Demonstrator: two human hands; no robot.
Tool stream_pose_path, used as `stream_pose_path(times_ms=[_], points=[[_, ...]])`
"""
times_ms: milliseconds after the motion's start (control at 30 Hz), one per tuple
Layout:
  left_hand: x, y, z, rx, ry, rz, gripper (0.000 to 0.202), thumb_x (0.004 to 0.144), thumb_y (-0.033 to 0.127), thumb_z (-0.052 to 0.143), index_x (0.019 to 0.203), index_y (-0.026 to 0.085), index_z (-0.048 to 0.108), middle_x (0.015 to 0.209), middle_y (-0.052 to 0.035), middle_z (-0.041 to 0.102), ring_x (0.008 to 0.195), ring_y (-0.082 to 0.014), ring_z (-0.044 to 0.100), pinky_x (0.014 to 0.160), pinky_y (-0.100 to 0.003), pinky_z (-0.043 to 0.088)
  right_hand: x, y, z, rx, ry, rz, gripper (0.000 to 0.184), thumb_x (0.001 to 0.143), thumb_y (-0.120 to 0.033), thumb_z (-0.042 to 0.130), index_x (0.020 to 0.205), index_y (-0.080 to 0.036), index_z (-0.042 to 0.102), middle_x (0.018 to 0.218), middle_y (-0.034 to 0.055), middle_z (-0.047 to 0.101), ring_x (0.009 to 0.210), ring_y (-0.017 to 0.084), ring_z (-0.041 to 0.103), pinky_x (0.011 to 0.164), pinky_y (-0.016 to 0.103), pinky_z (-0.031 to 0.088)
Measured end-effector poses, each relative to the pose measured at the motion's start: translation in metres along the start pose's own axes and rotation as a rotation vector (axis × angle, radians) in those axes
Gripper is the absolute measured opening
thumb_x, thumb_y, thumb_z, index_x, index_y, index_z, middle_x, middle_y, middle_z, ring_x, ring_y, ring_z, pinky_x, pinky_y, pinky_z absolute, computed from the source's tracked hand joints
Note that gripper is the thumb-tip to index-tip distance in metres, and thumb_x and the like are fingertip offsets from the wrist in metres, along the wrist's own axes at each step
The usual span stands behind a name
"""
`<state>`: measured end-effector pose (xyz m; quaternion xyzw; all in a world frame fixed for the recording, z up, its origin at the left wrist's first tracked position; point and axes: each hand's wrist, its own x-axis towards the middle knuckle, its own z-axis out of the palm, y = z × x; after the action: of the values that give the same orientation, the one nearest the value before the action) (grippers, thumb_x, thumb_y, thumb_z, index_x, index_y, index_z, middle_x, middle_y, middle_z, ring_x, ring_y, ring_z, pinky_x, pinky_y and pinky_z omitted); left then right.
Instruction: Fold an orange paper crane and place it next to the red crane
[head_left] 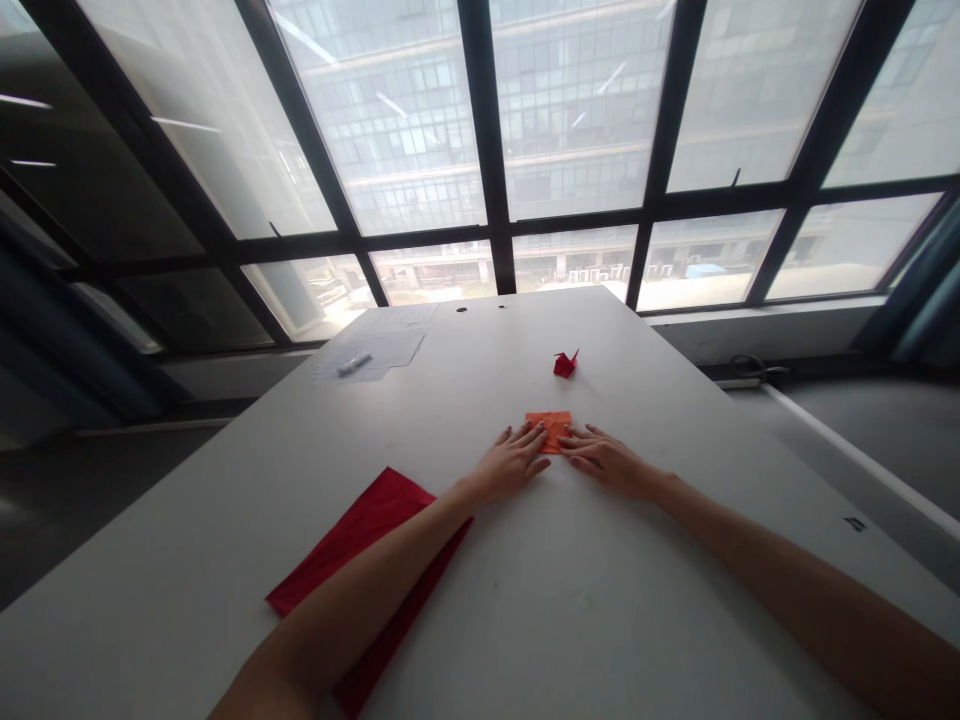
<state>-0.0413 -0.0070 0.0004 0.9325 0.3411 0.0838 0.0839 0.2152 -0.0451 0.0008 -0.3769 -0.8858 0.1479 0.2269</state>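
My left hand [510, 464] and my right hand [604, 462] lie flat on the white table [600, 590], fingers spread. Their fingertips rest on opposite sides of a small folded orange paper [551, 428], and neither hand visibly pinches it. A red origami crane [565, 364] stands a little beyond the orange paper, out of reach of my fingertips. My left forearm crosses a folded red paper sheet [352, 540], which lies at the table's near left and is partly hidden under the arm.
Loose white papers [375, 345] lie at the table's far left corner, with a white marker-like stick [354, 363] on them. Large dark-framed windows [487, 150] span the far side. A dark cable or tool [757, 367] sits on the sill at right.
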Motion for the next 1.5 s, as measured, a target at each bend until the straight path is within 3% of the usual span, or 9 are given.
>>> stream_pose_path(times_ms=[167,300,433,567,733,867,1100,1267,1500], points=[[0.000,0.000,-0.001,-0.013,-0.033,-0.017,0.064,0.100,0.059,0.023,0.156,0.027,0.019,0.161,-0.0057,0.023,0.151,-0.0252,0.010,0.121,-0.052,0.011,0.001,0.015,0.005,0.095,0.219,0.087,0.044,0.102,-0.036,0.037,0.092,-0.023,0.078,0.124,0.0071,0.069,0.132,0.027,0.052,0.112,0.052,0.037],[0.000,0.001,-0.004,-0.021,-0.031,-0.007,0.063,0.101,0.058,0.025,0.156,0.027,0.019,0.161,-0.0062,0.023,0.151,-0.0258,0.011,0.121,-0.051,0.011,-0.001,0.015,0.003,0.126,0.397,0.116,0.038,0.100,-0.041,0.043,0.105,-0.023,0.076,0.121,0.0098,0.070,0.123,0.027,0.059,0.105,0.047,0.046],[0.000,0.003,-0.005,-0.011,-0.026,-0.014,0.062,0.101,0.058,0.024,0.156,0.029,0.019,0.161,-0.0041,0.022,0.151,-0.0254,0.011,0.121,-0.051,0.011,0.000,0.003,0.000,0.009,0.149,-0.016,0.039,0.101,-0.038,0.043,0.136,-0.029,0.058,0.143,0.0049,0.055,0.139,0.025,0.042,0.116,0.049,0.032],[0.000,0.005,-0.003,-0.013,-0.014,-0.056,0.062,0.100,0.058,0.023,0.155,0.029,0.023,0.160,-0.0018,0.024,0.151,-0.0254,0.012,0.121,-0.051,0.012,0.003,0.001,-0.001,-0.059,-0.003,0.016,0.039,0.102,-0.038,0.039,0.136,-0.032,0.057,0.144,0.0023,0.053,0.140,0.026,0.040,0.118,0.056,0.021],[0.001,0.006,-0.005,-0.057,0.151,-0.087,0.048,0.103,0.047,0.030,0.142,0.028,0.049,0.147,-0.0025,0.049,0.142,-0.0249,0.036,0.117,-0.046,0.028,0.004,0.008,0.001,-0.064,0.073,0.081,0.038,0.102,-0.034,0.037,0.109,-0.031,0.074,0.133,0.0019,0.063,0.136,0.025,0.047,0.117,0.054,0.027],[0.003,0.005,-0.008,-0.105,0.297,-0.056,0.033,0.100,0.038,0.043,0.106,0.026,0.074,0.113,-0.0037,0.070,0.111,-0.0209,0.058,0.101,-0.035,0.043,0.004,0.011,0.002,-0.054,0.186,0.114,0.031,0.099,-0.033,0.046,0.095,-0.028,0.076,0.116,0.0032,0.073,0.126,0.026,0.057,0.114,0.055,0.030],[0.005,0.008,-0.008,-0.123,0.279,-0.005,0.018,0.093,0.028,0.058,0.087,0.024,0.074,0.091,-0.0035,0.067,0.086,-0.0185,0.058,0.085,-0.033,0.043,0.008,0.013,0.009,0.031,0.312,0.157,0.011,0.086,-0.029,0.068,0.078,-0.025,0.075,0.090,0.0024,0.077,0.097,0.023,0.069,0.102,0.044,0.042],[0.004,0.009,-0.010,-0.115,0.259,0.041,0.017,0.093,0.028,0.059,0.093,0.025,0.075,0.086,-0.0034,0.065,0.088,-0.0188,0.057,0.083,-0.033,0.042,0.008,0.012,0.010,0.127,0.370,0.231,0.018,0.082,-0.023,0.068,0.100,-0.022,0.073,0.086,0.0030,0.074,0.083,0.021,0.067,0.082,0.035,0.050],[0.003,0.009,-0.011,-0.187,0.272,0.047,0.018,0.093,0.029,0.059,0.096,0.025,0.076,0.102,-0.0042,0.068,0.098,-0.0199,0.059,0.090,-0.035,0.042,0.007,0.011,0.012,0.011,0.345,0.163,0.022,0.083,-0.017,0.064,0.102,-0.024,0.072,0.102,0.0060,0.070,0.100,0.023,0.061,0.091,0.036,0.048]])
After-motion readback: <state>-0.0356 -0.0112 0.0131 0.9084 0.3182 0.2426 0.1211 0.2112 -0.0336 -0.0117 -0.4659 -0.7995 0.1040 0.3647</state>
